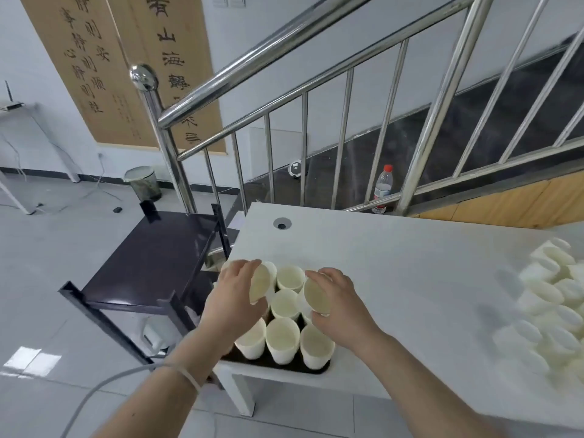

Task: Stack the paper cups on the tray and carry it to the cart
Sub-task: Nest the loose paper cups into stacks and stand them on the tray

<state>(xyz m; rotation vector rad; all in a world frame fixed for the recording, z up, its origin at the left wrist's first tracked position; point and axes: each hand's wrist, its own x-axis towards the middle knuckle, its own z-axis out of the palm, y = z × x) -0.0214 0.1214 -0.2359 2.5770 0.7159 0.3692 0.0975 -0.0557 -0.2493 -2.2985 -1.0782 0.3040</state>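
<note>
Both hands are busy here — the left hand point(235, 294) is gripping one paper cup point(260, 284) and the right hand point(339, 300) another point(317, 295), tilted over the tray point(281, 365) of upright cups at the worktop point(395, 263) edge. Cups look light and crushable, so I'd be holding the sides gently.

The scene is bright and evenly lit, with a cool, slightly bluish cast over the white table point(410, 273) and walls. A sharp bright patch of reflected light lies on the floor tiles point(31, 358) at lower left, and glare streaks run along the steel handrail point(252, 58) and its round knob point(143, 76). Shadows are soft and faint. The wide lens bends straight lines, so the rail bars fan outward toward the right edge. The loose cups point(550, 311) at the right edge are smeared by blur. The middle is sharper, though slightly soft overall.
</note>
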